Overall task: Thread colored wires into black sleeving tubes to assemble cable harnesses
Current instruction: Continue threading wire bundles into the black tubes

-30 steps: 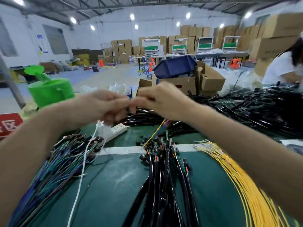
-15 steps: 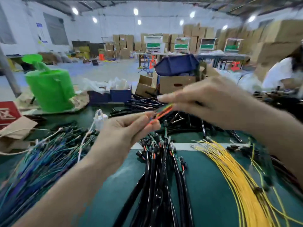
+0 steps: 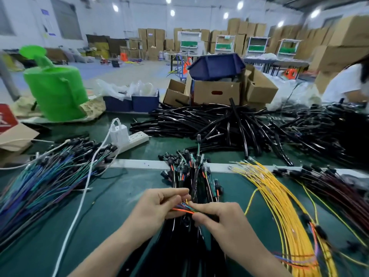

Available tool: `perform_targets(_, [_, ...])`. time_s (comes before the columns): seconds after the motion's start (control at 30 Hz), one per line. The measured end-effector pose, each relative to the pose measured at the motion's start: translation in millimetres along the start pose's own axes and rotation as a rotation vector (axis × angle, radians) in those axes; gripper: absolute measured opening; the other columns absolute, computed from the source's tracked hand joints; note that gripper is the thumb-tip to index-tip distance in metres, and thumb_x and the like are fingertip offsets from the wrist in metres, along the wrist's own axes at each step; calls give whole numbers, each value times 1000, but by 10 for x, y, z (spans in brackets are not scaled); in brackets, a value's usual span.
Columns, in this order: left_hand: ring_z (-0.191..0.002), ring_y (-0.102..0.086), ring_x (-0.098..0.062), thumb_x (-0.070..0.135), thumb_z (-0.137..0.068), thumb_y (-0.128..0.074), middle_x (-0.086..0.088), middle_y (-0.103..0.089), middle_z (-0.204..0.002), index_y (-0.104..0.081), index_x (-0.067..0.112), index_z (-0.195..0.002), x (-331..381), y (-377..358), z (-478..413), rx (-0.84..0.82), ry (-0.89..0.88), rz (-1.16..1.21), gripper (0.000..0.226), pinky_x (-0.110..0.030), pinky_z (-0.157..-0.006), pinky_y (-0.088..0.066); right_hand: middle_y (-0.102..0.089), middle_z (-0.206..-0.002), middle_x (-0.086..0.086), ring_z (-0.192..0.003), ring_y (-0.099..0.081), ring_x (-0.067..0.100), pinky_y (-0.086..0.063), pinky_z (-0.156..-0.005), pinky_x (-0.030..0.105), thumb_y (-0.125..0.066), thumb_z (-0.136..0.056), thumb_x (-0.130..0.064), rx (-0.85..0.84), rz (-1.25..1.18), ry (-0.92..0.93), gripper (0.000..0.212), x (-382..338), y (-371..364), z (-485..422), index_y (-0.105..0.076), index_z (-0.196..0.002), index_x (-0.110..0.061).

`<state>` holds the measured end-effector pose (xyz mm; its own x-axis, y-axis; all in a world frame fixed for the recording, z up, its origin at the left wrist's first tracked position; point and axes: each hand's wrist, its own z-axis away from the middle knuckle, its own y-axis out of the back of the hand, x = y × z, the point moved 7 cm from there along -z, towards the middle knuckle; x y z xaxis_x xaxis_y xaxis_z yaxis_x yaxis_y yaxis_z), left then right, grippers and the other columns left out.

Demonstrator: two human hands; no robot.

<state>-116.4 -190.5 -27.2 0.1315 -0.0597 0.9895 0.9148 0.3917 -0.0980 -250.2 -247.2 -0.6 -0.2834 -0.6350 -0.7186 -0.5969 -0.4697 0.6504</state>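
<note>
Head view showed a few wires point(image 3: 182, 209), orange, blue, green and yellow, pinched between the left grip point(image 3: 153, 208) and the right grip point(image 3: 218, 219), just above the harness bundle point(image 3: 192, 179) on the green worktop point(image 3: 119, 198), with yellow wires point(image 3: 279, 198) to the right and black tubes point(image 3: 219, 121) heaped beyond.

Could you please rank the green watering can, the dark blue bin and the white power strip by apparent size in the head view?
Largest: green watering can.
Middle: dark blue bin.
Smallest: white power strip, though nearest the camera.
</note>
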Motion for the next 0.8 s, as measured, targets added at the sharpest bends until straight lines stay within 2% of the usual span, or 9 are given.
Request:
perform_targets(0.13, [-77,-72,-18,4,-88,-55,-14,-74,-93,-69,4,-103,-111,51,68,66,24,191,20,-17,-62,-55,-69,-68,-20,-61,-57,-4,-36,-59,10,-72,-82,-16,149,-164,-98,23,161,89,77,-75,-94,-36])
perform_targets(0.2, [-69,-71,-17,3,-85,-58,-19,-73,-87,-72,2,-97,-144,89,89,123,19,247,19,-15,-58,-54,-68,-67,-18,-59,-54,-2,-35,-58,11,-73,-81,-15,161,-210,-125,24,199,83,98,-75,-92,-36])
perform_targets(0.27, [-71,-72,-19,-1,-84,-58,-20,-73,-87,-74,3,-91,-164,98,103,153,8,260,18,-14,-58,-54,-69,-69,-14,-60,-54,-1,-36,-58,12,-74,-80,-14,155,-232,-137,26,214,40,118,-75,-92,-37])
perform_targets(0.43, [-82,-72,-23,-5,-83,-58,-17,-73,-91,-76,9,-88,-124,0,114,112,-71,199,23,-15,-65,-54,-71,-78,-13,-72,-63,-1,-42,-67,11,-74,-81,-10,171,-192,-83,28,193,16,119,-76,-97,-33])
perform_targets(0.63, [-91,-70,-12,-6,-83,-58,-1,-74,-97,-76,23,-89,-14,-152,138,151,-194,92,34,-16,-72,-54,-70,-82,-13,-75,-65,2,-47,-69,16,-75,-80,-8,279,-102,35,34,110,93,205,-74,-104,-33])
perform_targets(0.7, [-94,-70,-13,-3,-83,-57,2,-74,-98,-74,21,-96,62,-247,139,90,-231,36,31,-18,-76,-54,-72,-84,-13,-77,-66,1,-48,-71,16,-74,-79,-5,316,-134,27,33,128,156,229,-75,-103,-29])
perform_targets(0.8, [-96,-69,-13,-1,-84,-57,4,-74,-99,-71,14,-103,128,-378,108,-18,-208,-14,28,-18,-78,-54,-72,-85,-15,-76,-64,-3,-44,-71,11,-71,-81,-3,277,-201,-19,33,158,233,273,-74,-104,-25])
